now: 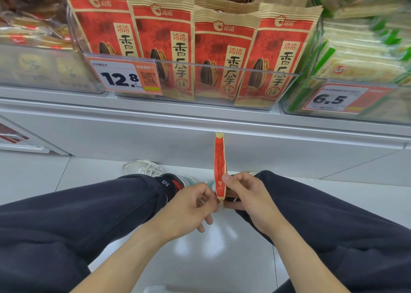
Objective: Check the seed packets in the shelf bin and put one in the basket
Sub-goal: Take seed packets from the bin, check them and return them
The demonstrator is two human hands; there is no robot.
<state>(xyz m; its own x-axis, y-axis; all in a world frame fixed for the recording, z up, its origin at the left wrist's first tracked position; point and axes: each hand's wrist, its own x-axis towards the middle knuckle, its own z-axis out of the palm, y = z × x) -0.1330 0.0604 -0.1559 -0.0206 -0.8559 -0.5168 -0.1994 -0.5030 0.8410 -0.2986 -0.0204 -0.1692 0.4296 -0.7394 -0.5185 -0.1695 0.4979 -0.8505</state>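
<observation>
A price tag (124, 76) marked 12.8 is seen. Green-edged packs (364, 54) are stacked beside a 6.5 tag (333, 99). Blurred, possibly pastry packs (33, 32) are shelved left.

Matt kraft-paper seed packets (224, 54), clear plastic bin (200, 74), glossy floor tiles (213, 248)

Your head camera looks forward and down from a crouch, close to the shelf bin (200, 70) and floor (222, 248).
</observation>
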